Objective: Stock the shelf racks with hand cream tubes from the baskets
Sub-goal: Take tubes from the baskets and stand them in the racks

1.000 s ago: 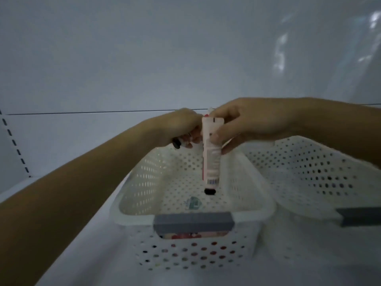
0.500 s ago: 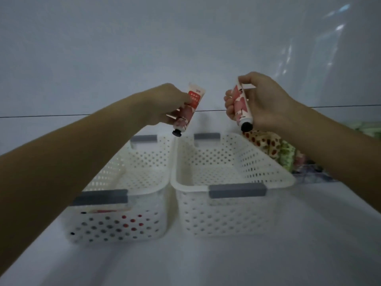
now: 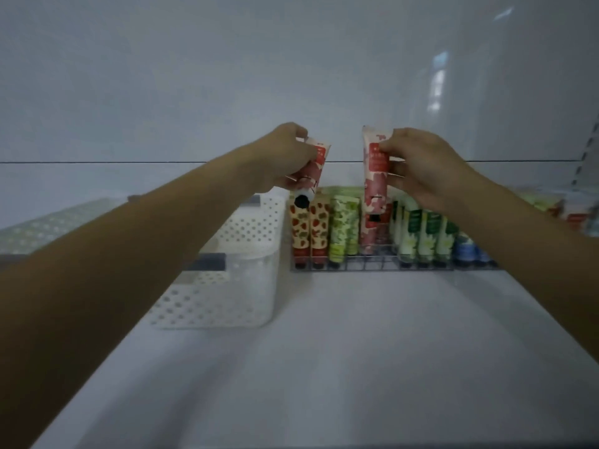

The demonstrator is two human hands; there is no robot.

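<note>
My left hand (image 3: 285, 157) grips a red-and-cream hand cream tube (image 3: 312, 171), tilted with its black cap down, above the left end of the wire shelf rack (image 3: 372, 265). My right hand (image 3: 418, 166) holds a second red-and-cream tube (image 3: 375, 176) upright, cap down, over a middle row of the rack. Its cap hangs just above the pink tubes (image 3: 369, 228) standing there. A white perforated basket (image 3: 240, 270) with grey handles sits left of the rack, partly behind my left forearm.
The rack holds rows of strawberry-print tubes (image 3: 306, 231), light green tubes (image 3: 343, 228), dark green tubes (image 3: 424, 234) and blue ones (image 3: 466, 251). More tubes (image 3: 551, 205) lie blurred at the far right. A second basket (image 3: 48, 222) shows far left. The white shelf wall stands close behind.
The view has swung right from the baskets to the rack. Both hands carried their tubes rightward, and the right tube now hangs upright over the rack.
</note>
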